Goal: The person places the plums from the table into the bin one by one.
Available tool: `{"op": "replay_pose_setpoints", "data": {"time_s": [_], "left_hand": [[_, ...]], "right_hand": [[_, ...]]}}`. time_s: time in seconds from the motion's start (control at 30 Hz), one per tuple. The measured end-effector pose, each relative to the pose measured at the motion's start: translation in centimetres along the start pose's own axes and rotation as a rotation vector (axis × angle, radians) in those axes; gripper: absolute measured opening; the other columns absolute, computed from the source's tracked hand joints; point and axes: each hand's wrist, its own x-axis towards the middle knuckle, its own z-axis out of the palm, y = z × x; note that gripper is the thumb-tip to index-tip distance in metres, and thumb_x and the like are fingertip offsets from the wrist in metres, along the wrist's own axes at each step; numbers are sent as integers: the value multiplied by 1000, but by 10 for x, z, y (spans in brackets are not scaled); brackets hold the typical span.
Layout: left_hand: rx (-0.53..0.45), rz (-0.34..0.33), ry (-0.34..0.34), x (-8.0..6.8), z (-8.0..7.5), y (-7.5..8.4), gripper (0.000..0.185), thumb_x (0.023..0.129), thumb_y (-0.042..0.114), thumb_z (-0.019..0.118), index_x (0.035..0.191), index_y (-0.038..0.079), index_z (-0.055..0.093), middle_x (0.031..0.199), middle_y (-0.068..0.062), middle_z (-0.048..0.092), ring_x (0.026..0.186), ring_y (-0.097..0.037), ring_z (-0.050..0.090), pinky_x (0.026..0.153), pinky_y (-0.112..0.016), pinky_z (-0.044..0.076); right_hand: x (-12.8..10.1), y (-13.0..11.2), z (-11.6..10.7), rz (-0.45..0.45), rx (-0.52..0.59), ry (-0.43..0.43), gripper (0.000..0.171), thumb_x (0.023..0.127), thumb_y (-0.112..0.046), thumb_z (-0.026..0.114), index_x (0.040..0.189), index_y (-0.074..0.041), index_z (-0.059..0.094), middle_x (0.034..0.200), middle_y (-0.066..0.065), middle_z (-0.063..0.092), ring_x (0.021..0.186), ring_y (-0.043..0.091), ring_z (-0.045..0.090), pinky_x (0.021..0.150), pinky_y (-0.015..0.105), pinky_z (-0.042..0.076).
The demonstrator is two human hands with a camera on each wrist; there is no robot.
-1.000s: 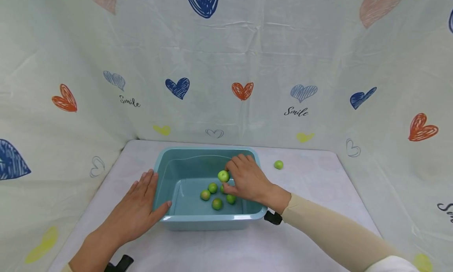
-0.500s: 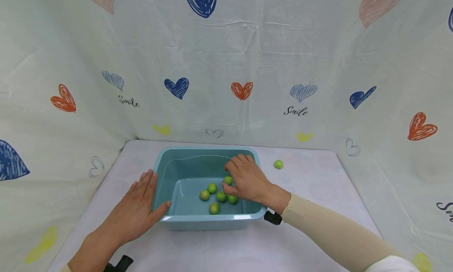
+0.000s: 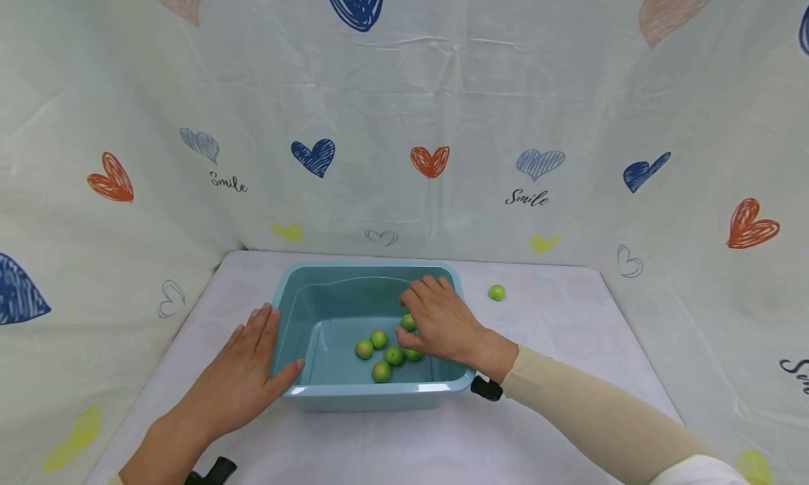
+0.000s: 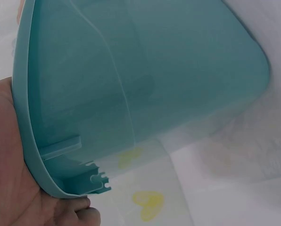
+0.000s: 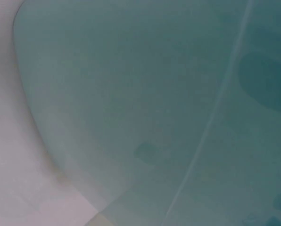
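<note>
A blue-green plastic basin (image 3: pixel 369 396) stands on the table with several small round green fruits (image 3: pixel 381 372) on its floor. My left hand (image 3: pixel 243 373) rests along the basin's left rim, fingers straight; the left wrist view shows this hand (image 4: pixel 11 160) against the rim too. Over the right side of the basin is my right hand (image 3: pixel 442 321), fingers loosely bent with a gap between thumb and fingertips. One green fruit (image 3: pixel 408 322) lies just behind that gap, partly hidden by the hand. In the right wrist view only the basin's wall (image 5: pixel 131 94) shows clearly, without the hand.
Another green fruit (image 3: pixel 497 293) lies on the table to the right of the basin. The table has a pale cloth (image 3: pixel 543 316). A white curtain (image 3: pixel 379 99) printed with hearts hangs at the back and sides.
A green fruit at my right fingertips was let go and dropped into the basin. The fruits there rolled and shifted slightly. Both hands stayed nearly in place.
</note>
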Motion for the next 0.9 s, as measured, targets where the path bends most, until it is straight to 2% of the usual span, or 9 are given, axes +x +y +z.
{"op": "replay_pose_setpoints", "data": {"time_s": [0.13,0.23,0.4,0.53,0.7,0.9], "left_hand": [[-6,-1,0,-1,1,-1,101,103,64,53,162,-13,23,170,-33,21,157,-52,24,124,-70,25],[-14,0,1,-1,1,-2,101,103,64,53,162,-12,23,170,-32,21,157,-52,24,124,-70,25],[-17,5,9,-2,1,-2,101,103,63,54,162,-13,23,170,-32,21,156,-52,25,124,-70,25],[-8,6,13,-2,1,-2,100,103,62,54,161,-13,23,170,-33,21,157,-52,25,124,-70,25],[-7,11,15,-1,0,-3,100,103,62,54,161,-13,23,170,-32,21,157,-52,24,124,-70,25],[-15,15,17,0,1,-3,100,103,62,54,161,-13,24,171,-31,21,158,-51,23,124,-69,25]], "right_hand": [[1,1,-2,3,1,4,34,88,-39,76,103,-10,69,95,2,65,85,20,54,73,34,40],[2,9,-9,49,16,-19,35,89,-39,75,106,-9,69,99,4,66,90,23,56,78,38,44],[0,43,-30,199,21,-25,40,93,-40,71,111,-5,67,104,9,67,97,30,58,84,46,46],[-12,79,-38,326,-12,-10,41,93,-37,73,114,-3,67,108,14,66,101,34,57,86,50,45],[-43,119,-19,446,-88,-43,42,93,-34,72,116,1,66,110,18,66,103,38,56,87,53,46],[-87,149,17,556,-153,-189,45,95,-33,71,120,4,64,115,22,66,108,42,57,91,57,47]]}}
